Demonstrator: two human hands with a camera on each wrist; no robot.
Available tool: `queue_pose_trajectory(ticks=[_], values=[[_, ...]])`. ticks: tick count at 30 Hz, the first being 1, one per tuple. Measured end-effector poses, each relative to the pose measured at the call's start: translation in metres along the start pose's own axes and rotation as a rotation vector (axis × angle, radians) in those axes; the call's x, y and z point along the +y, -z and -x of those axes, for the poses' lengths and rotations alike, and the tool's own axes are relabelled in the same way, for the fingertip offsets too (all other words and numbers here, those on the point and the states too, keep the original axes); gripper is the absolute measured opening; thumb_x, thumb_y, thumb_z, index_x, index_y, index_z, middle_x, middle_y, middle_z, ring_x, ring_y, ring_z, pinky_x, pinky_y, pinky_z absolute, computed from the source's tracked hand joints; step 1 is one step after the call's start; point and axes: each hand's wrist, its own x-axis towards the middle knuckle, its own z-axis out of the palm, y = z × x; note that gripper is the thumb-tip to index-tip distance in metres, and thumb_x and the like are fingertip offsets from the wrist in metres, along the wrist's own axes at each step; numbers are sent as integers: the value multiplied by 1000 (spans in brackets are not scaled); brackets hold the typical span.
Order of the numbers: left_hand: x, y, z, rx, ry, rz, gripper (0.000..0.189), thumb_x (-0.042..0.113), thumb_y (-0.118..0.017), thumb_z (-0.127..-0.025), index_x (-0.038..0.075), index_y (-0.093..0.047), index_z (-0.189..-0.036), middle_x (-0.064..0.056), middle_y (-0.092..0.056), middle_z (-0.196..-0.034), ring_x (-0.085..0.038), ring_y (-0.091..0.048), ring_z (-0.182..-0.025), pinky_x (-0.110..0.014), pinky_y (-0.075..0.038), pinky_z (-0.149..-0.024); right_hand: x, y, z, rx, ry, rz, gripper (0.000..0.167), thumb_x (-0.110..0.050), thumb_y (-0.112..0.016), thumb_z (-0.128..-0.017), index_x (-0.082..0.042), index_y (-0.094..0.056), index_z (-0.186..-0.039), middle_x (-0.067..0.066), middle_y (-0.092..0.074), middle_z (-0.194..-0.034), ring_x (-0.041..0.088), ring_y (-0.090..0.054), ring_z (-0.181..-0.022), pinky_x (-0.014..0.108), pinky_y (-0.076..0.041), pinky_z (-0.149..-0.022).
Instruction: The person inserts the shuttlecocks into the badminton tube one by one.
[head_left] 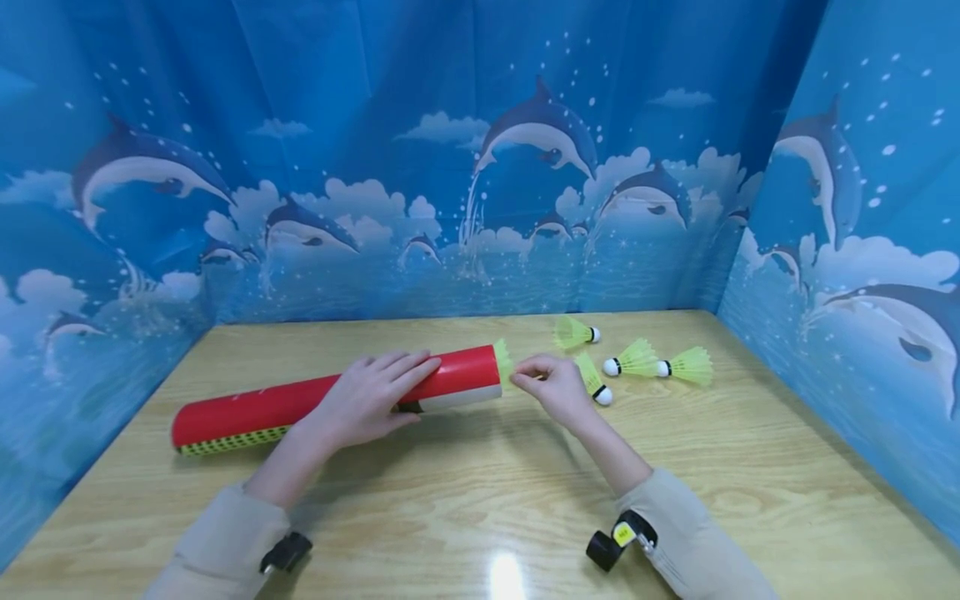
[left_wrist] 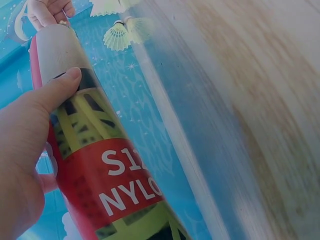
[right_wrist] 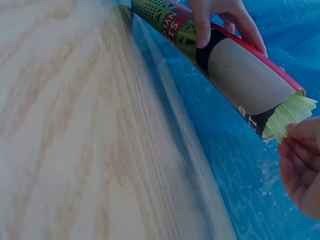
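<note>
A red shuttlecock tube (head_left: pixel 262 408) with a green patterned side lies slanted across the table, its right end raised a little. My left hand (head_left: pixel 378 392) grips the tube near its right half, thumb on the near side and fingers over the top. At the tube's mouth, the yellow-green skirt of a shuttlecock (right_wrist: pixel 290 116) sticks out; its cork is hidden inside. My right hand (head_left: pixel 553 385) pinches the edge of that skirt between thumb and finger, seen closely in the right wrist view.
Right of the tube lie several loose yellow shuttlecocks: one at the back (head_left: pixel 573 332), one beside my right hand (head_left: pixel 594 382), and a pair (head_left: pixel 636 359) further right. A blue dolphin-print curtain (head_left: pixel 420 150) stands behind the wooden table (head_left: pixel 465 500) and along its sides.
</note>
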Motion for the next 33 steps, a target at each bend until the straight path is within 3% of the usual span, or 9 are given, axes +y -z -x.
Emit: queue_pose_trajectory(ticks=[14, 33], values=[[0, 2, 1, 6, -3, 1, 87, 36, -85, -64, 13, -45, -138, -10, -51, -133, -28, -51, -114, -48, -49, -82, -2, -12, 1, -41, 24, -21, 8, -1, -68, -80, 0, -73, -86, 8, -69, -87, 19, -62, -81, 29, -51, -67], [0, 0, 2, -6, 2, -1, 87, 35, -84, -64, 12, -45, -138, -10, -51, -133, -28, -51, -114, -48, -49, -81, -3, -13, 1, -91, -22, -46, 10, 0, -67, -81, 1, -73, -89, 9, -69, -93, 19, -62, -83, 28, -51, -67]])
